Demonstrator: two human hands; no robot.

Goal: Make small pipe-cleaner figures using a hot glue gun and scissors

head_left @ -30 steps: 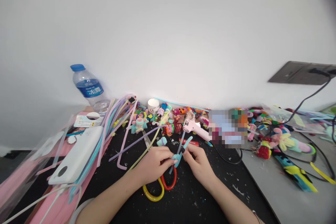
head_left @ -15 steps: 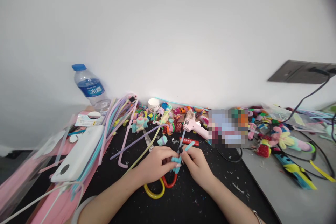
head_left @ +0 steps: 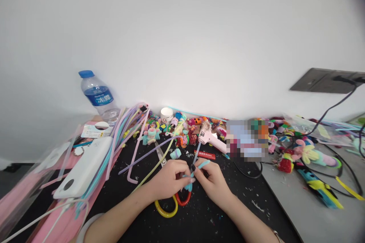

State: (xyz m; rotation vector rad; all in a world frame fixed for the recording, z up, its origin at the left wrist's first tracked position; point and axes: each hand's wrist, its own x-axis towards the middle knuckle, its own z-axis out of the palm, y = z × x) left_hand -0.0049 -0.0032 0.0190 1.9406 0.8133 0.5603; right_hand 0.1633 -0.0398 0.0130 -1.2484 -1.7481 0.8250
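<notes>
Both my hands meet over the black mat (head_left: pixel 199 216) and pinch one light blue fuzzy pipe cleaner (head_left: pixel 203 164). My left hand (head_left: pixel 168 179) grips its lower part; my right hand (head_left: pixel 212 181) holds the upper end, which sticks out up and to the right. Under my hands lie scissors with a yellow and a red handle (head_left: pixel 167 209). A pink glue gun (head_left: pixel 212 140) rests just beyond my fingers.
A water bottle (head_left: pixel 97 95) stands far left by a white power bank (head_left: pixel 84 167) and a bundle of pastel pipe cleaners (head_left: pixel 128 133). Small fuzzy craft figures (head_left: pixel 182 127) line the wall. Cables and more figures (head_left: pixel 310 155) cover the grey surface at right.
My hands have drawn closer together and bent the blue pipe cleaner tighter; its free end now shows shorter above my right fingers.
</notes>
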